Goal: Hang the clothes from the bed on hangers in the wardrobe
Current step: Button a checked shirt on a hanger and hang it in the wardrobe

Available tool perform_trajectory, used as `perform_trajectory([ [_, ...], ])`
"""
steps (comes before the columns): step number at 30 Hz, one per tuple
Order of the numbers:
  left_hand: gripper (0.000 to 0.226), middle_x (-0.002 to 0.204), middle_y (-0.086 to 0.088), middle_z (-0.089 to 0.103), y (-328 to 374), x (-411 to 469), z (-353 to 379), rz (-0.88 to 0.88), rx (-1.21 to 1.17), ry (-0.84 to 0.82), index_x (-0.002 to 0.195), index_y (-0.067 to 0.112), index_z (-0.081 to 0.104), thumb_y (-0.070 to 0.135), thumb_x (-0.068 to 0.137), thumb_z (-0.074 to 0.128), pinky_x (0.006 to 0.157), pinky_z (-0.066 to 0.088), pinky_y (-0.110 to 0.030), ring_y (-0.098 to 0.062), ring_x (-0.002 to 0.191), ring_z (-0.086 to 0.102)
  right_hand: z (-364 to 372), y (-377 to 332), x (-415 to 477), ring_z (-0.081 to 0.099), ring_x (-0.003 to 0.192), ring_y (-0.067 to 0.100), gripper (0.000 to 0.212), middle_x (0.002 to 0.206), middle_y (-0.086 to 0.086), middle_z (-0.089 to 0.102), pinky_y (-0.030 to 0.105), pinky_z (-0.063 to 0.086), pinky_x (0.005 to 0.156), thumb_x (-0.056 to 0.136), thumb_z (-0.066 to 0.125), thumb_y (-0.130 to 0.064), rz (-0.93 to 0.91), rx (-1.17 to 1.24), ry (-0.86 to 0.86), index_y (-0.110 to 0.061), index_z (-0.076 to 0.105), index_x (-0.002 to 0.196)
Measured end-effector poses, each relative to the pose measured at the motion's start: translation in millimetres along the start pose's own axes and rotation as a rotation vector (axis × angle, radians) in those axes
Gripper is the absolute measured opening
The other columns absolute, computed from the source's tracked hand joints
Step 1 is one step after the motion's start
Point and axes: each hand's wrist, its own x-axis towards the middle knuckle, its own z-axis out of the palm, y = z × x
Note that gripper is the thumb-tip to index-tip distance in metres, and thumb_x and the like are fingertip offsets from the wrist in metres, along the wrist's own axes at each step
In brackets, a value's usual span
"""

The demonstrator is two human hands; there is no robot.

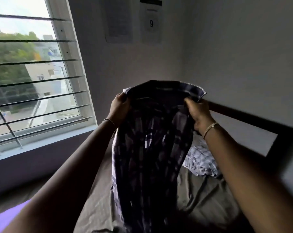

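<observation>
Shirt (152, 140) pinched at collar by left hand (119, 106) & right hand (198, 111); hem cut off, pattern blurred.

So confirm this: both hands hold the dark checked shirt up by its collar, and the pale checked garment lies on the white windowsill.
One thing is wrong: the pale checked garment lies crumpled on the bed's grey-brown sheet, as the head view shows. The rest stands: left hand and right hand hold the dark checked shirt up by its collar.
</observation>
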Motion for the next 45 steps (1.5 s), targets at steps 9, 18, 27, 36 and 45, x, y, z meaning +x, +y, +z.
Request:
perform_trajectory([
  [9,0.038,0.111,-0.011,0.064,-4.7,19.4,48.2,0.015,0.022,-0.131,0.115,0.019,0.062,0.034,0.089,0.037,0.094,0.046,-0.042,-0.032,0.110,0.057,-16.7,-6.0,-19.8,0.053,0.055,0.020,0.017,0.058,0.003,0.055,0.028,0.043,0.057,0.077,0.059,-0.009,0.238,0.028,-0.044,-0.015,0.055,0.061],
  [18,0.037,0.135,-0.013,0.046,-47.5,23.5,139.5,-0.039,0.401,-0.380,0.125,0.022,0.054,0.035,0.095,0.035,0.103,0.030,-0.049,-0.039,0.126,0.034,-60.7,71.3,26.8,0.059,0.058,0.022,0.008,0.071,0.010,0.062,0.028,0.052,0.059,0.080,0.061,-0.003,0.341,-0.087,0.159,-0.008,0.064,0.085],
  [27,0.034,0.104,-0.017,0.066,-134.4,38.2,251.3,-0.256,0.261,-0.637,0.120,0.007,0.063,0.028,0.100,0.047,0.080,0.039,-0.030,-0.028,0.102,0.059,-99.1,196.4,109.3,0.045,0.055,0.021,0.023,0.058,0.003,0.049,0.025,0.038,0.059,0.080,0.055,-0.004,0.581,-0.189,0.298,-0.015,0.053,0.060],
  [36,0.035,0.102,-0.026,0.063,-188.5,74.5,393.6,-0.265,0.198,-0.595,0.099,-0.006,0.065,0.026,0.098,0.050,0.075,0.037,-0.028,-0.037,0.098,0.059,-153.1,276.0,202.8,0.069,0.071,0.027,0.027,0.073,0.005,0.070,0.044,0.059,0.063,0.047,0.075,-0.027,0.626,-0.189,0.470,-0.009,0.065,0.065],
  [45,0.038,0.122,-0.026,0.051,-203.0,109.9,542.6,-0.088,0.145,-0.676,0.120,0.004,0.064,0.029,0.095,0.050,0.101,0.035,-0.030,-0.035,0.115,0.050,-204.8,325.9,290.2,0.061,0.053,0.016,0.016,0.070,0.011,0.066,0.029,0.050,0.051,0.073,0.071,0.000,0.540,-0.101,0.621,-0.013,0.063,0.065],
])
